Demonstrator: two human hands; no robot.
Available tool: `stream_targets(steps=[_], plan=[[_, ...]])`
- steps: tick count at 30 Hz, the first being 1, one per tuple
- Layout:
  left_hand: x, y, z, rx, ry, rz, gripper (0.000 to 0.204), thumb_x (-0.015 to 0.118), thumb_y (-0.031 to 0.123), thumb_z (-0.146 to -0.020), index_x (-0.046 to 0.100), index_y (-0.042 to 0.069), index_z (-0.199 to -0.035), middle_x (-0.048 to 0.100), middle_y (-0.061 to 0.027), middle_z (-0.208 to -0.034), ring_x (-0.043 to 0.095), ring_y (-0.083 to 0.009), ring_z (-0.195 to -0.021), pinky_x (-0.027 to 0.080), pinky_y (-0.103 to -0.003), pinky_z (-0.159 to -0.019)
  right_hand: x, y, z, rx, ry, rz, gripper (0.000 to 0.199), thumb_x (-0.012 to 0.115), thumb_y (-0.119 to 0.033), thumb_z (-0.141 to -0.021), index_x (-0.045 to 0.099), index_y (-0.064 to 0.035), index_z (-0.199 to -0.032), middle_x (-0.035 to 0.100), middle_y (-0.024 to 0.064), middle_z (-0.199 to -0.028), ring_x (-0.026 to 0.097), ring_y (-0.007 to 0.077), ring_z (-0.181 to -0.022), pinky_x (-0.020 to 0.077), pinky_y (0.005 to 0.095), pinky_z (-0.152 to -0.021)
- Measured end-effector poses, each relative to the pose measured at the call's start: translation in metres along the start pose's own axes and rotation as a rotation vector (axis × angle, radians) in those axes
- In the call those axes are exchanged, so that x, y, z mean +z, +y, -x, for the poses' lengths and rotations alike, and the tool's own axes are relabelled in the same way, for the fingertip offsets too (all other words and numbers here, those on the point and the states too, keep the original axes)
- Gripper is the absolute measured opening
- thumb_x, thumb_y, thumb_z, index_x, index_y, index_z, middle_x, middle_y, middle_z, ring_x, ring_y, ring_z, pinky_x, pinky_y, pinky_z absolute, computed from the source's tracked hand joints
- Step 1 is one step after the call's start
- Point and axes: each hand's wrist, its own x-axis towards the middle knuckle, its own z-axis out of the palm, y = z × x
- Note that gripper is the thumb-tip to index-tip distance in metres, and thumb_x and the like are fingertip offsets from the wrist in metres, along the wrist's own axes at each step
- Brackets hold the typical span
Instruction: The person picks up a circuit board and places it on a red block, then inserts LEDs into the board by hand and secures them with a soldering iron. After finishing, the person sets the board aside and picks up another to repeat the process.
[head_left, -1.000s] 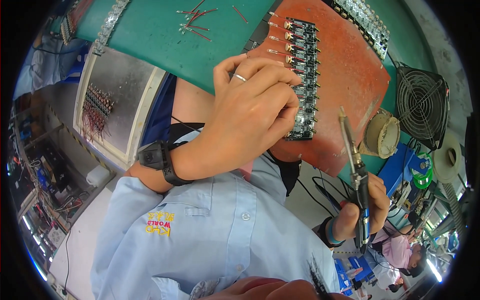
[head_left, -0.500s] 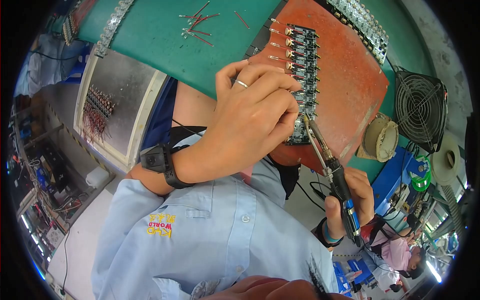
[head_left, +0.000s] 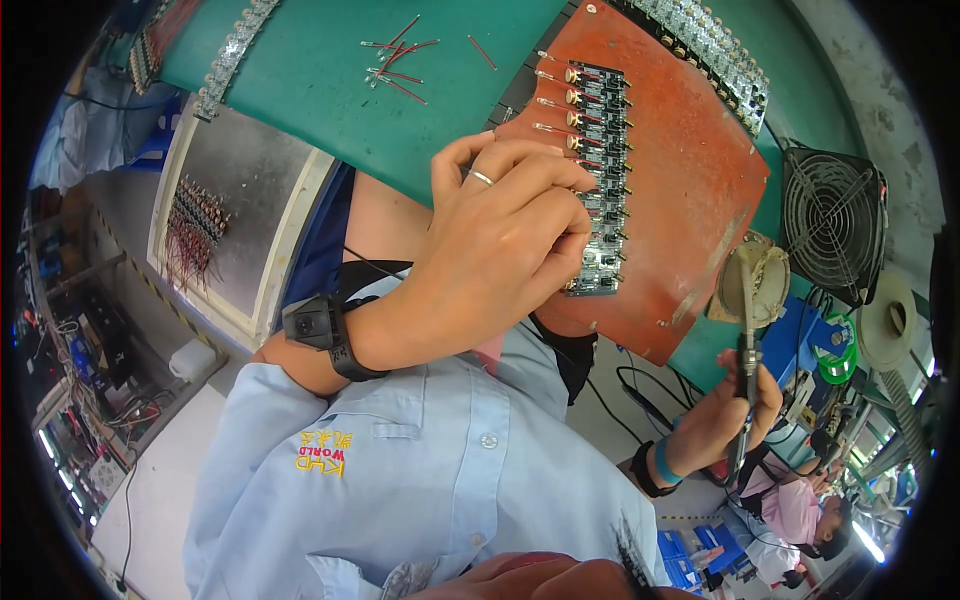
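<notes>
My left hand [head_left: 510, 230] is curled over the left edge of a strip of small black circuit boards [head_left: 612, 150]. Its fingertips are pressed together, and what they pinch is hidden under the hand. Thin red-wired parts with clear tips [head_left: 555, 104] stick out from the strip's left side, beside round tan pieces. The strip lies on a reddish-brown board [head_left: 690, 180]. Off to the right, my right hand [head_left: 712, 425] is closed around a soldering iron [head_left: 747, 365]. The iron points away from me, its tip end over a round tan pot [head_left: 775, 290].
Loose red-wired parts [head_left: 400, 65] lie on the green mat [head_left: 330, 90]. More board strips sit at the upper left [head_left: 235, 55] and upper right [head_left: 715, 70]. A black fan [head_left: 835, 225] stands at far right, near a green spool [head_left: 838, 350]. A framed tray [head_left: 290, 190] holds wired pieces.
My right hand has carried the soldering iron away from the circuit boards, rightward to the tan pot. My left hand stays at the strip, almost unmoved.
</notes>
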Motion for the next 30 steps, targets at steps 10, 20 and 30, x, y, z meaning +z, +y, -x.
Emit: stream_targets(steps=[10, 20, 30], plan=[[-0.023, 0.000, 0.000, 0.073, -0.217, 0.013, 0.056, 0.081, 0.028, -0.064, 0.057, 0.011, -0.112, 0.052, -0.0050, -0.126, 0.042, -0.0269, -0.124, 0.025, -0.045, -0.105, -0.013, 0.044, 0.026, 0.284, 0.286, -0.353, 0.048, 0.051, -0.035, -0.097, 0.043, 0.0002, -0.128, 0.058, 0.0197, -0.118, 0.058, 0.0291, -0.106, 0.0457, 0.0391, -0.093], [-0.046, -0.028, -0.001, 0.035, 0.044, -0.011, 0.033, 0.075, 0.028, -0.074, 0.061, 0.011, -0.099, 0.056, -0.0072, -0.110, 0.049, -0.0289, -0.110, 0.031, -0.042, -0.096, 0.030, 0.018, 0.004, 0.055, 0.057, -0.412, 0.048, 0.052, -0.034, -0.097, 0.042, 0.0018, -0.128, 0.058, 0.0206, -0.117, 0.059, 0.0276, -0.104, 0.0478, 0.0405, -0.090], [-0.060, -0.119, 0.002, -0.234, 0.274, -0.332, 0.012, 0.070, 0.021, -0.080, 0.064, 0.011, -0.082, 0.056, -0.0051, -0.093, 0.052, -0.0261, -0.091, 0.034, -0.039, -0.083, 0.049, 0.000, 0.002, 0.154, 0.004, -0.403, 0.042, 0.051, -0.028, -0.096, 0.045, 0.0032, -0.124, 0.057, 0.0175, -0.113, 0.061, 0.0254, -0.098, 0.0489, 0.0393, -0.087]])
